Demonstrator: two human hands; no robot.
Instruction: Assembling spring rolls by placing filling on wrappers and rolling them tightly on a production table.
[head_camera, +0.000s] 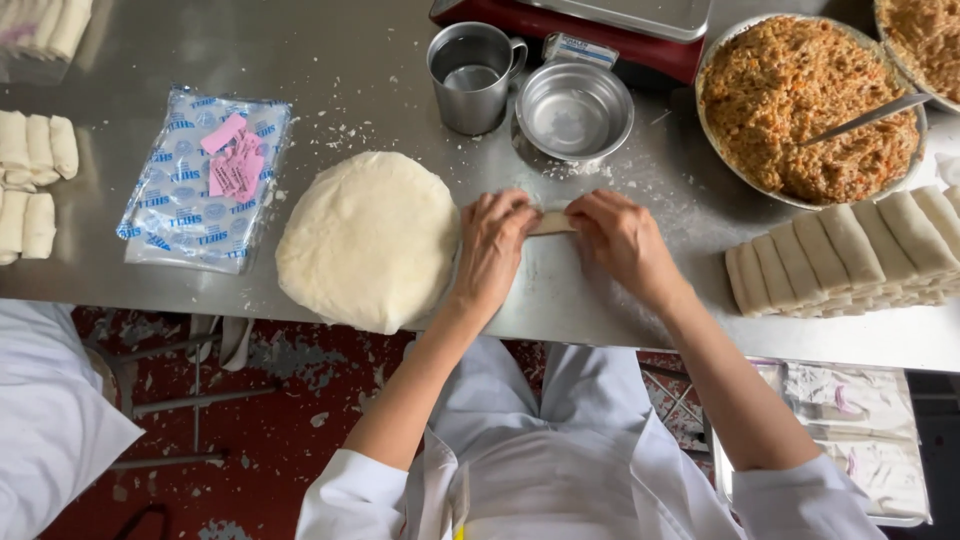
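A pale spring roll (551, 223) lies on the steel table (330, 70) between my two hands. My left hand (490, 250) covers its left end with fingers curled over it. Pressing on the roll's right end is my right hand (622, 240). Only a short middle piece of the roll shows between the fingers. A round stack of thin white wrappers (368, 240) sits just left of my left hand, touching the table's front edge.
Finished rolls (850, 255) are stacked at right. Behind them are a large bowl of brown filling (800, 100) with a spoon, a steel mug (468, 75) and a small steel bowl (574, 110). A plastic packet (200, 180) and more rolls (30, 180) lie at left.
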